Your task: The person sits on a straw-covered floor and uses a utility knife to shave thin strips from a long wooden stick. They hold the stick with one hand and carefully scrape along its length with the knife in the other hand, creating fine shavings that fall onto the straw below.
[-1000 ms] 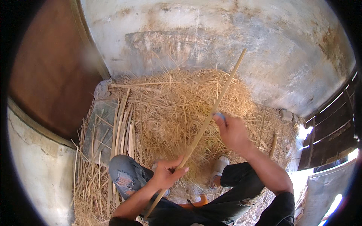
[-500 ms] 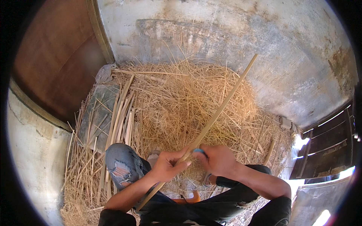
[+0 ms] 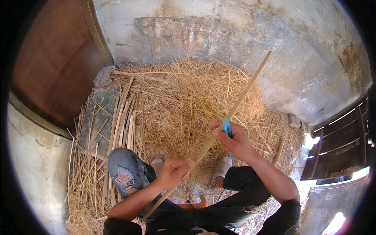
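Right hand (image 3: 237, 143) has moved up along the strip (image 3: 247, 90) since half a second ago, when it was close beside the left hand (image 3: 175, 172); a clear length of strip now shows between the two. The left hand has stayed closed around the strip, thumb on top. The right hand's fingers are closed on a blue tool (image 3: 227, 129), which crosses the strip at the fingertips; whether its edge touches the wood cannot be told.

The strip, pale and narrow, slants from the person's lap at lower left to a free end at upper right, seen against the wall (image 3: 250, 33). Below the hands are the knees, the left one in torn jeans (image 3: 129, 170), and a light shoe (image 3: 223, 167) under the right forearm. Between the legs sits an orange thing (image 3: 200, 203), partly hidden.

Straw (image 3: 184, 103) covers the floor beyond the feet, up to the wall. On the left, several loose slats (image 3: 122, 117) lie side by side near a grey slab (image 3: 92, 125), with a crumpled rag (image 3: 103, 76) at its far end. Farther left stands a brown door (image 3: 51, 66); at far right are dark boards (image 3: 340, 145) with light between them.
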### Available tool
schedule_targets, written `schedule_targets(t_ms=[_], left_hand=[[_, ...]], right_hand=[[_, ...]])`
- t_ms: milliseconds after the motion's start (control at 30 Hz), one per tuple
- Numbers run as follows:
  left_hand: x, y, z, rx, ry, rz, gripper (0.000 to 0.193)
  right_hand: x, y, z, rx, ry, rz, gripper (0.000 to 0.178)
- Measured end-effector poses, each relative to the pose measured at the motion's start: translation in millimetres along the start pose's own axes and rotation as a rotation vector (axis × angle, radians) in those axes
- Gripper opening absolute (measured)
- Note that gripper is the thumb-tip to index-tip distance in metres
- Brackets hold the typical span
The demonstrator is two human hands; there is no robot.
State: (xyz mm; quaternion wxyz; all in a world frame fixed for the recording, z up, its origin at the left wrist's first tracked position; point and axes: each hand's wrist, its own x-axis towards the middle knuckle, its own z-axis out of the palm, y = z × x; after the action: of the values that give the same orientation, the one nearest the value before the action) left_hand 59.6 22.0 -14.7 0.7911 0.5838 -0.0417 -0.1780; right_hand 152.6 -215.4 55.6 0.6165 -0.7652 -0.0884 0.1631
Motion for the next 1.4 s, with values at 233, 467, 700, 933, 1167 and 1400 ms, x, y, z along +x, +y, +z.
schedule_targets(t_ms=[233,467,700,933,1167,1400], left_hand=[[12,0,-34,-0.162,0.608,0.061,0.020],[7,-23,-60,0.729,0.398,0.342,0.046],[10,-16,-16,0.109,0.231,0.316,0.047],[-2,-1,-2,0.342,-0.114,0.099,0.055],[-4,3,-3,0.198,-0.177,0.080,0.049],[-5,2,-9,0.039,-0.204,-0.020,0.055]], right_hand=[[6,-1,-9,-0.052,-0.046,-0.001,0.025],[3,3,-12,-0.202,-0.015,-0.051,0.026],[0,5,-9,-0.255,-0.031,-0.105,0.031],[1,11,4,-0.352,-0.108,-0.062,0.045],[4,12,1,-0.414,-0.097,-0.094,0.052],[12,-13,-33,-0.511,0.262,-0.198,0.041]])
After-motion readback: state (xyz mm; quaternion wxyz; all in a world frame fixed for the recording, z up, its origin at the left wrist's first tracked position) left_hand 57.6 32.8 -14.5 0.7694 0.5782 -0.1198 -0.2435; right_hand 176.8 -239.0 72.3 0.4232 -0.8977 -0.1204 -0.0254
